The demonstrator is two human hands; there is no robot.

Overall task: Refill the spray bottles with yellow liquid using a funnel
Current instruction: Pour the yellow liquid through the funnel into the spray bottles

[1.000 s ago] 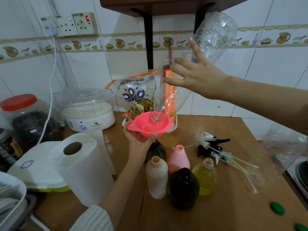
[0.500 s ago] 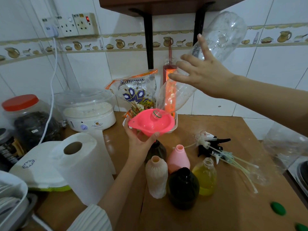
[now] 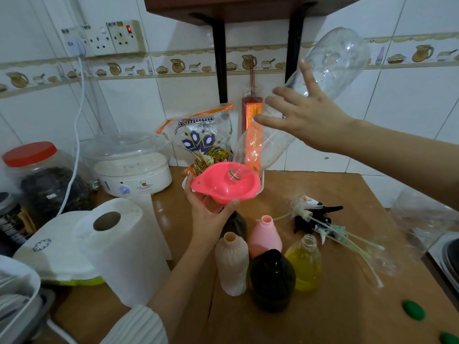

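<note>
My left hand (image 3: pixel 207 211) holds a pink funnel (image 3: pixel 224 182) whose spout sits in a dark spray bottle (image 3: pixel 234 225) mostly hidden behind my hand. My right hand (image 3: pixel 304 117) grips a large clear plastic bottle (image 3: pixel 332 63), tipped neck-down with its mouth inside the funnel bowl; it looks empty. In front stand a beige bottle (image 3: pixel 231 264), a pink bottle (image 3: pixel 265 235), a dark bottle (image 3: pixel 272 279) and a clear bottle (image 3: pixel 306 265) holding yellow liquid, all uncapped. Spray heads (image 3: pixel 320 220) with long tubes lie to the right.
A paper towel roll (image 3: pixel 124 249) stands at the left on the wooden counter (image 3: pixel 323 319). Behind are a white steamer (image 3: pixel 131 170), a red-lidded jar (image 3: pixel 42 177) and a snack bag (image 3: pixel 203 140). Another clear bottle (image 3: pixel 422 219) lies right; green caps (image 3: pixel 413 310) lie at front right.
My right hand has tilted the clear bottle a bit further, its base moving up and right. The funnel has shifted slightly right with the bottle's mouth still in it.
</note>
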